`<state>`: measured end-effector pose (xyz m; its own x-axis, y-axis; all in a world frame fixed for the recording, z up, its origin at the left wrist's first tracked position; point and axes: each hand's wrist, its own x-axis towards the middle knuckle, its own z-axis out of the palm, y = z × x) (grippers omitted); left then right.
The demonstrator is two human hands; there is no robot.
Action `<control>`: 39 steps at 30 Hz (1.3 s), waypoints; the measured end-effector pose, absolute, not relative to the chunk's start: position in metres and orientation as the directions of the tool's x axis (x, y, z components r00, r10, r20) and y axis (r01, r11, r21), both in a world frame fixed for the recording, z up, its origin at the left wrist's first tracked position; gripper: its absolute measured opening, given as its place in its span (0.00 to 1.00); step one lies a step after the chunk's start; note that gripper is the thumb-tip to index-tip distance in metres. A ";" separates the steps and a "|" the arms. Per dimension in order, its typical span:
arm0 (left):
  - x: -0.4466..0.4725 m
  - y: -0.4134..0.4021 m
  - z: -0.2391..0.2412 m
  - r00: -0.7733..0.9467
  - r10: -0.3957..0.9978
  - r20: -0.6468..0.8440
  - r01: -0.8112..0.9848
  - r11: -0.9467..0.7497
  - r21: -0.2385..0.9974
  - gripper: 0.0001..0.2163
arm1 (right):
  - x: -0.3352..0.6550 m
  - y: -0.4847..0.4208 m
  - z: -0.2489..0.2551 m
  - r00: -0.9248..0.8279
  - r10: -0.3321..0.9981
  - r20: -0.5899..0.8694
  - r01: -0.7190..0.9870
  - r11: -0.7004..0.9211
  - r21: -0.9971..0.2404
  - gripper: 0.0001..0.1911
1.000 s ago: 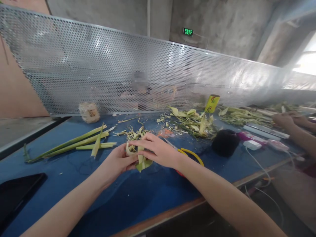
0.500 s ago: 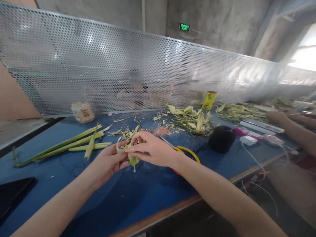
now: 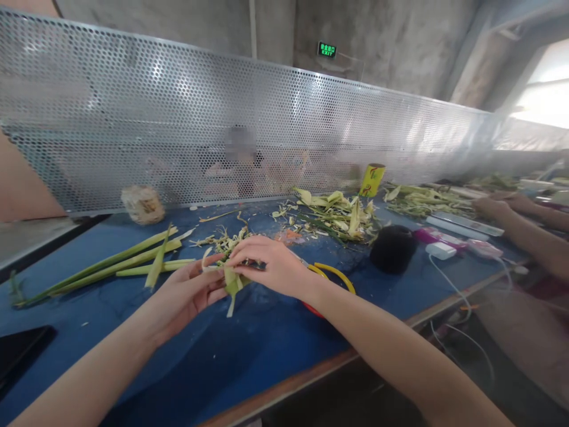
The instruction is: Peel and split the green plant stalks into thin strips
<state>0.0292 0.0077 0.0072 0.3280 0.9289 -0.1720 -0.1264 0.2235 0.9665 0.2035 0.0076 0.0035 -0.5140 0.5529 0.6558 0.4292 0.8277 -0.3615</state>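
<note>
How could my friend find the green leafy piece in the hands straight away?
Find the big blue table, then the left hand and right hand close together over it. The leafy piece is between them, its narrow end hanging down. Unlike the long stalks and shredded scraps lying on the table, it's held.

White glare fills the window (image 3: 546,83) at far right; bright spots dot the metal screen (image 3: 284,112). Soft shadow darkens the near table (image 3: 275,350). The view's right edge is hazy and stretched, and the held leaf (image 3: 232,281) seems slightly blurred.
</note>
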 end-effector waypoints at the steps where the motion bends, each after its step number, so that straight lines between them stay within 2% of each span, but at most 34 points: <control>1: 0.029 0.007 0.008 0.313 0.934 -0.175 -0.129 0.224 0.966 0.15 | 0.203 0.008 0.003 -0.526 0.540 0.657 0.422 0.837 -0.349 0.07; 4: 0.028 0.007 0.010 0.287 0.940 -0.187 -0.142 0.234 0.962 0.13 | 0.203 0.009 0.001 -0.538 0.520 0.663 0.394 0.851 -0.347 0.07; 8: 0.027 0.008 0.011 0.287 0.940 -0.186 -0.155 0.237 0.959 0.09 | 0.200 0.009 0.000 -0.505 0.549 0.666 0.363 0.835 -0.414 0.10; 12: 0.030 0.008 0.010 0.256 0.945 -0.205 -0.125 0.243 0.962 0.14 | 0.198 0.013 -0.001 -0.463 0.557 0.690 0.359 0.829 -0.429 0.07; 17: 0.033 0.008 0.005 0.312 0.929 -0.199 -0.062 0.229 0.971 0.16 | 0.198 0.016 -0.004 -0.408 0.651 0.640 0.386 0.758 -0.525 0.08; 26: 0.027 0.019 0.000 0.190 0.968 -0.163 0.006 0.165 0.986 0.30 | 0.198 0.012 0.001 -0.370 0.774 0.514 0.332 0.626 -0.705 0.08; 29: 0.027 0.020 -0.001 0.183 0.971 -0.152 -0.001 0.154 0.988 0.34 | 0.199 0.011 0.003 -0.377 0.743 0.552 0.363 0.667 -0.650 0.06; 35: 0.026 0.022 -0.004 0.190 0.976 -0.110 -0.027 0.118 0.993 0.32 | 0.199 0.012 -0.002 -0.419 0.609 0.673 0.519 0.769 -0.373 0.04; 39: 0.028 0.023 -0.001 0.168 0.979 -0.115 -0.075 0.129 0.989 0.30 | 0.199 0.012 -0.002 -0.491 0.522 0.697 0.552 0.806 -0.214 0.07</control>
<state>0.0278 0.0230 -0.0015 0.1679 0.9790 -0.1152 -0.0746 0.1292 0.9888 0.1991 0.0122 -0.0021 -0.4910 0.5222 0.6973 0.5525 0.8055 -0.2142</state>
